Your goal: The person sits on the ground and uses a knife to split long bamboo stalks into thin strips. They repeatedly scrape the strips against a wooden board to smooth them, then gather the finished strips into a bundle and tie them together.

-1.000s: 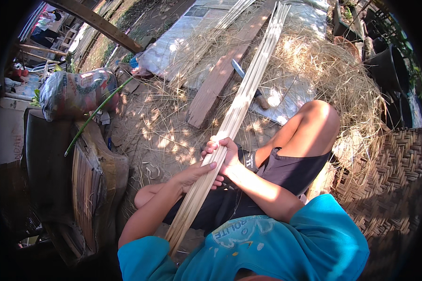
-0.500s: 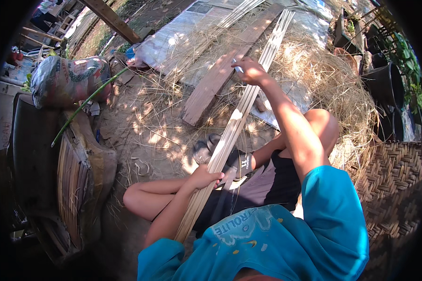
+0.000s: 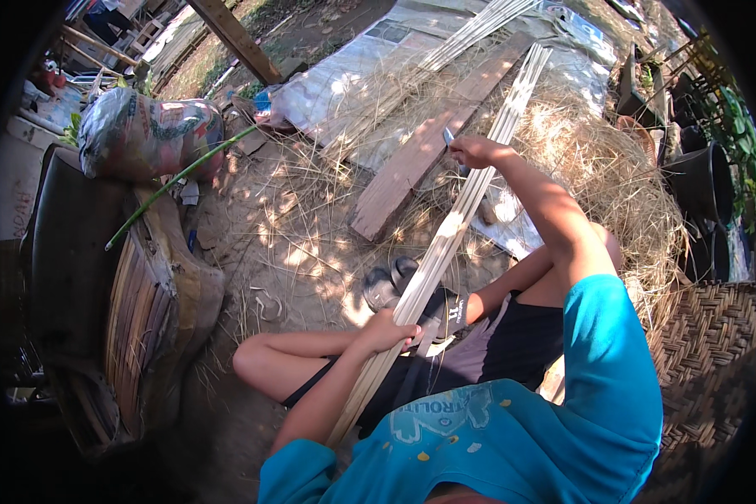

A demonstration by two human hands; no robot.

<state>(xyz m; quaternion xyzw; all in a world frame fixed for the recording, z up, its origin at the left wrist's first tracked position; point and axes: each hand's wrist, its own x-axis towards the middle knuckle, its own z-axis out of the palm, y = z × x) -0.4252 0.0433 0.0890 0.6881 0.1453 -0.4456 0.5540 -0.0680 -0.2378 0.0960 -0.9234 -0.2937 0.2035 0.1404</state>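
Note:
A long bundle of thin pale strips point(image 3: 458, 220), apparently split bamboo or wood, runs diagonally from beside my left arm, over my lap, to the far right. My left hand point(image 3: 386, 330) is closed around its lower part, thumb across the top. Farther along, my right hand point(image 3: 479, 152) is closed on a small knife point(image 3: 448, 135) at the bundle's left edge. Only a short pale blade shows past the fingers; the handle is hidden in the fist. Whether the blade touches the strips, I cannot tell.
A weathered plank point(image 3: 428, 151) lies left of the bundle, near more pale strips point(image 3: 479, 32). Curly shavings point(image 3: 613, 168) pile up at right. A stuffed sack point(image 3: 151, 134), a green stalk point(image 3: 176, 178) and a woven mat point(image 3: 706, 353) flank me. Black sandals point(image 3: 386, 286) lie ahead.
The whole view has shifted, so everything sits lower and further right. My right hand's fingers have curled in more around the knife. The left hand keeps its hold on the strips.

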